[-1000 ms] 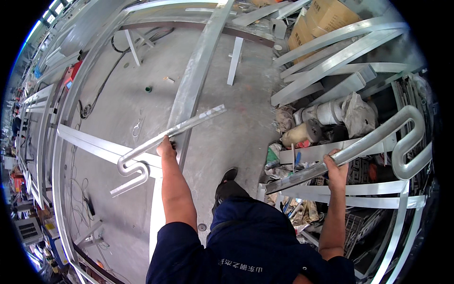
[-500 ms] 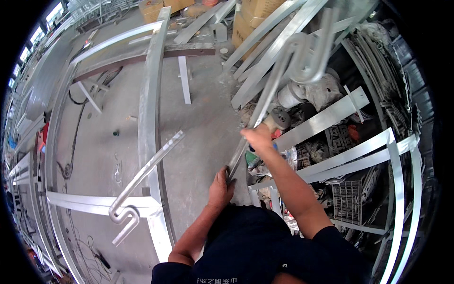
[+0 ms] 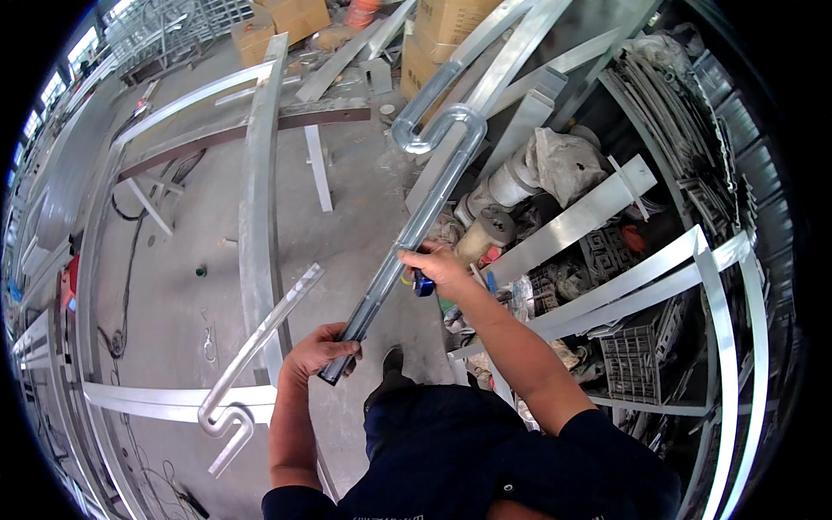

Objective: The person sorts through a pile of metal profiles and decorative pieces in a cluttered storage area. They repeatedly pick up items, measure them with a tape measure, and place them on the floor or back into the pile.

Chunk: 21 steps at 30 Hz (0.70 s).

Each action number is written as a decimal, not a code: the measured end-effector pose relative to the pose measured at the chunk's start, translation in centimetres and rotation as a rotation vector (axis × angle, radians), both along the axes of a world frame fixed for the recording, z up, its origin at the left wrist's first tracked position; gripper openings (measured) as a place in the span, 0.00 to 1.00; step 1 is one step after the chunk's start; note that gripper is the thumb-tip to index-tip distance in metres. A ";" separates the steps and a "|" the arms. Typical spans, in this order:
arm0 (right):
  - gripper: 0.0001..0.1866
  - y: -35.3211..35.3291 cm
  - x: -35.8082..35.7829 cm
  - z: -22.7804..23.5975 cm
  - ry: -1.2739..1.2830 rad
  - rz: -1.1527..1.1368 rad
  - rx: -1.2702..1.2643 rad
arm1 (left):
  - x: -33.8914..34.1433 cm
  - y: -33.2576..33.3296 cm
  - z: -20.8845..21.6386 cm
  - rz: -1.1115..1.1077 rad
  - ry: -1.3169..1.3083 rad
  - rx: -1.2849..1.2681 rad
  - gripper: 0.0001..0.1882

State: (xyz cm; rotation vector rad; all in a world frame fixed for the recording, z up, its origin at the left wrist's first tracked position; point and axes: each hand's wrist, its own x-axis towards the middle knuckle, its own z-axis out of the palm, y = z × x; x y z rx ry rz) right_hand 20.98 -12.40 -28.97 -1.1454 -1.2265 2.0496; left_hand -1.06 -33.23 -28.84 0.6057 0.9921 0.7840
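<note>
A long silver metal tube (image 3: 394, 256) with an S-shaped bend slants across the middle, its bent end farthest from me. My left hand (image 3: 319, 354) is closed around its near end. Farther up the straight part, my right hand (image 3: 438, 267) grips the tube with fingers and thumb. A small dark blue object (image 3: 423, 283) shows beneath the right hand's fingers; its kind is unclear. To the left, a second bent tube (image 3: 251, 355) of similar shape rests across the large silver metal frame (image 3: 258, 199).
On the right, an open metal rack (image 3: 724, 347) holds scraps, rolls and patterned metal pieces. Flat bars (image 3: 572, 217) lean across it. Cardboard boxes (image 3: 433, 39) stand at the far side. Cables (image 3: 130, 260) lie on the grey floor at left.
The held tube has swung left and turned, so its S-bend now points the other way. Both hands moved left with it. The blue object has come more into sight.
</note>
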 end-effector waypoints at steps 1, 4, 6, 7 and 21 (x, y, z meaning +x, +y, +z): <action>0.12 -0.1 -0.3 -0.1 0.024 -0.002 -0.025 | -0.3 0.2 -0.1 -0.015 0.027 -0.006 0.11; 0.12 -0.3 -0.2 -0.1 -0.058 -0.026 -0.028 | -0.9 0.7 -0.4 -0.057 0.112 -0.028 0.12; 0.13 0.0 0.3 -0.5 -0.031 -0.058 -0.031 | -0.8 1.4 -0.5 -0.056 0.186 -0.017 0.13; 0.13 0.3 0.8 -0.5 -0.018 -0.084 -0.030 | -0.6 2.1 -0.4 -0.066 0.222 -0.008 0.13; 0.11 1.1 9.6 7.9 0.084 -0.393 0.508 | 9.5 7.1 0.0 -0.143 0.681 0.434 0.14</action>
